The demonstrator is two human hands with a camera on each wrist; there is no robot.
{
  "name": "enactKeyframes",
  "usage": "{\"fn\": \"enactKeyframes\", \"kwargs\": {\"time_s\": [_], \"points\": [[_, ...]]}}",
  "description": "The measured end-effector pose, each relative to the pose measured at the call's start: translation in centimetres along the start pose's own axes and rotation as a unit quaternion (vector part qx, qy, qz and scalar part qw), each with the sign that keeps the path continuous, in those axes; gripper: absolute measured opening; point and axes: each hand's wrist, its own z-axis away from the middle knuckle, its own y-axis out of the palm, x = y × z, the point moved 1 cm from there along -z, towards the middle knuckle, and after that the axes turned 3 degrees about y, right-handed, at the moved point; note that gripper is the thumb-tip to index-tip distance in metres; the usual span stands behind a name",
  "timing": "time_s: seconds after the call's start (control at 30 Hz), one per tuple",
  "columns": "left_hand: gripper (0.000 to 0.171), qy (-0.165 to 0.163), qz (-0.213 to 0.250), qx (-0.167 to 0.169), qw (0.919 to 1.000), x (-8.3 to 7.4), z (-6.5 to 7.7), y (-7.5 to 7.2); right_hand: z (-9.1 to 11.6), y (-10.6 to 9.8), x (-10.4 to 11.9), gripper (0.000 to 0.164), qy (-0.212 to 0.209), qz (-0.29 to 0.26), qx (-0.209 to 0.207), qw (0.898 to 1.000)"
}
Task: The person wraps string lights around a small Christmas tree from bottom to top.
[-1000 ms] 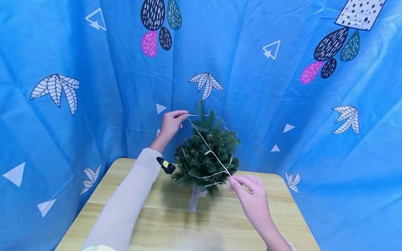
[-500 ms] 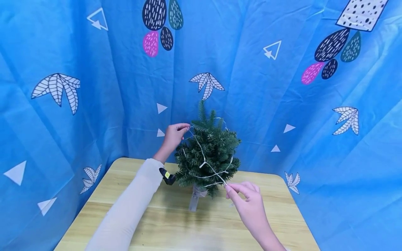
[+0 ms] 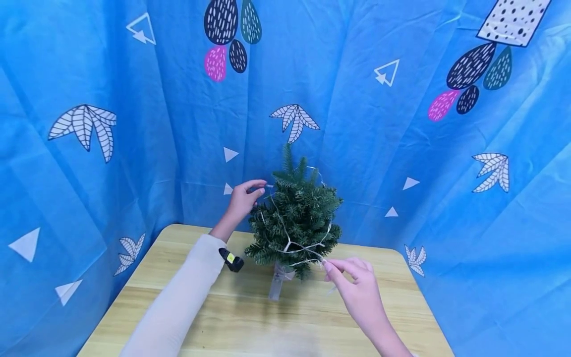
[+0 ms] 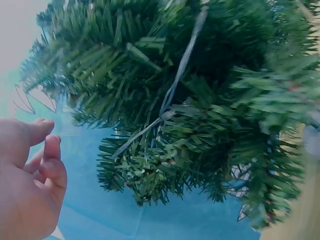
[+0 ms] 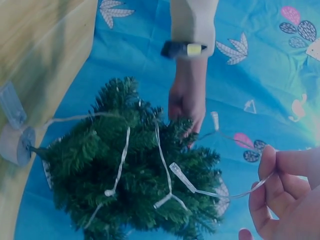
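A small green artificial Christmas tree (image 3: 308,208) stands on the wooden table, with a string of lights (image 3: 287,245) looped across its branches. At the tree's upper left is my left hand (image 3: 242,199), thumb and forefinger parted beside the strand. The left wrist view shows this left hand (image 4: 30,185) with loosely bent fingers, apart from the needles and holding nothing. My right hand (image 3: 359,285), in front of the tree at lower right, pinches the light string between thumb and forefinger. In the right wrist view, a clear bulb (image 5: 182,177) on the wire hangs before the branches.
Blue patterned curtain (image 3: 366,148) surrounds the table (image 3: 214,317) at the back and both sides. The tree's round base (image 5: 17,145) has a clear strip (image 5: 11,102) beside it. A black wrist camera (image 3: 232,260) sits on the left sleeve.
My left hand has come down from beside the treetop, and its fingers have let the strand go onto the branches. My right hand, still pinching the string, has dropped slightly.
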Motion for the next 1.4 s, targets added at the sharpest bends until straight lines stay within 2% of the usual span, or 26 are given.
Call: {"fn": "enactKeyframes", "kwargs": {"time_s": [0.1, 0.23, 0.37, 0.47, 0.57, 0.83, 1.0, 1.13, 1.27, 1.33, 1.4], "points": [[0.025, 0.019, -0.034, -0.004, 0.9992, -0.9, 2.2, -0.2, -0.4, -0.4, 0.0, 0.006, 0.004, 0.008, 0.0, 1.0], [0.025, 0.073, -0.071, 0.009, 0.9948, -2.8, 6.0, 0.7, -1.3, -1.0, 0.3, 0.008, -0.018, 0.024, -0.001, 1.0], [0.028, 0.142, -0.104, 0.056, 0.9828, -4.6, 9.2, 2.3, -2.4, -1.6, 0.9, 0.011, -0.076, 0.028, -0.008, 0.997], [0.025, 0.174, -0.12, 0.068, 0.9751, -5.2, 10.4, 3.2, -3.2, -1.9, 1.3, 0.014, -0.118, 0.028, -0.012, 0.993], [0.021, 0.177, -0.114, 0.065, 0.9755, -5.2, 10.8, 3.7, -3.7, -2.1, 1.7, 0.015, -0.134, 0.029, -0.011, 0.99], [0.014, 0.17, -0.08, 0.067, 0.9799, -4.1, 10.7, 4.1, -4.1, -2.3, 1.7, 0.012, -0.132, 0.035, -0.017, 0.99], [0.012, 0.185, -0.081, 0.072, 0.9768, -4.0, 10.6, 4.3, -4.7, -2.7, 1.9, 0.008, -0.159, 0.048, -0.032, 0.986], [0.011, 0.222, -0.122, 0.073, 0.9646, -3.9, 10.6, 4.5, -5.6, -3.2, 2.0, 0.007, -0.221, 0.071, -0.06, 0.971], [0.01, 0.262, -0.156, 0.06, 0.9503, -4.0, 10.6, 4.7, -6.6, -3.9, 1.9, 0.01, -0.288, 0.126, -0.101, 0.944], [0.01, 0.269, -0.161, 0.054, 0.9481, -4.2, 10.5, 4.9, -7.0, -4.1, 1.8, 0.01, -0.308, 0.157, -0.121, 0.931], [0.01, 0.27, -0.16, 0.047, 0.9484, -4.3, 10.5, 5.0, -7.4, -4.2, 1.6, 0.01, -0.314, 0.178, -0.136, 0.922]]}}
